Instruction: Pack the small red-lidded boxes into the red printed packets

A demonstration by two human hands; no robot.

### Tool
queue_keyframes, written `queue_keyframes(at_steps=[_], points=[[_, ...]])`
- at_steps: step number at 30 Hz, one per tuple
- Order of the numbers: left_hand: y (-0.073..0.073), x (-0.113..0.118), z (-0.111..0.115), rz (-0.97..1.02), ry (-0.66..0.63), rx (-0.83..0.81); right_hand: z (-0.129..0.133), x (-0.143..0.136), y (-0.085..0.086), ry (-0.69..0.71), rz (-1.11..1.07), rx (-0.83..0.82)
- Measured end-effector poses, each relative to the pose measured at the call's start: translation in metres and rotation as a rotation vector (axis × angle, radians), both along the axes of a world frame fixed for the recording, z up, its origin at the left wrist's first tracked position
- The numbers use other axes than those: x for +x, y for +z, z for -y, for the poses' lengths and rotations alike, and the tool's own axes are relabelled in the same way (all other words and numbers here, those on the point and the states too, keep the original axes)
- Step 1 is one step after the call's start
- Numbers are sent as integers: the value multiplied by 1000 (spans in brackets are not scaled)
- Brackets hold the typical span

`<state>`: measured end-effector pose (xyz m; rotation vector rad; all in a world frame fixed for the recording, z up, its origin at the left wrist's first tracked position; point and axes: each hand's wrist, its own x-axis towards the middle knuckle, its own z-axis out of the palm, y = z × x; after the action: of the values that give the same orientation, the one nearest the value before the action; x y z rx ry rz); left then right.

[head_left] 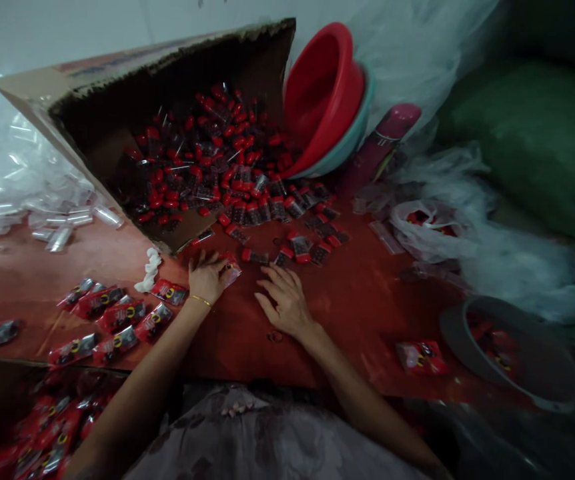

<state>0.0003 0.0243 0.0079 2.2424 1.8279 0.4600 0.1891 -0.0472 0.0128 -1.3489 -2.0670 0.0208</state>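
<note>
My left hand (208,279), with a thin gold bangle at the wrist, pinches a small clear and red packet (231,269) at the middle of the red table (247,360). Just to its right, my right hand (287,300) is spread low over the table, holding nothing, its fingertips near a red-capped clear tube (255,256). Many more such tubes (240,160) spill from a tipped cardboard box (92,100) behind the hands. Filled red packets (122,315) lie in a group left of my left hand. Small rings (274,337) lie below my right hand.
Clear empty tubes (60,237) are piled at the left. Red and teal basins (335,87) lean beside a pink-capped bottle (380,143). A grey basket (557,373) and a plastic bag (417,243) stand at the right. More packets (52,427) fill a box at the lower left.
</note>
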Motion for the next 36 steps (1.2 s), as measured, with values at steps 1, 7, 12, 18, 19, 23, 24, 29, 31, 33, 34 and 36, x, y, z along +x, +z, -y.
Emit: queue_keyframes(at_steps=[1,7,12,18,19,23,24,29,31,33,34,36], points=[[0,0,-2,-10,5,-5,1,-3,-1,2,-21,-7],[4,-1,-4,7,36,34,8,-15,-4,-20,-192,-70],[18,4,17,118,74,194,-1,-34,-3,-97,-654,-334],[35,21,40,290,-5,286,-22,-55,-2,-93,-1027,-455],[35,22,40,372,32,261,-23,-56,-1,-114,-1023,-439],[32,22,39,879,115,-73,-20,-52,-1,-168,-1003,-392],[32,22,39,987,113,-163,-18,-52,-1,-161,-987,-388],[29,27,43,1156,161,-235,-10,-53,1,-176,-901,-350],[26,29,45,1157,165,-219,-9,-56,1,-189,-897,-349],[23,31,45,1149,195,-211,-8,-57,1,-203,-895,-359],[22,31,45,1152,216,-213,-8,-58,0,-208,-895,-363],[22,32,45,1204,245,-251,-9,-56,-1,-213,-893,-358]])
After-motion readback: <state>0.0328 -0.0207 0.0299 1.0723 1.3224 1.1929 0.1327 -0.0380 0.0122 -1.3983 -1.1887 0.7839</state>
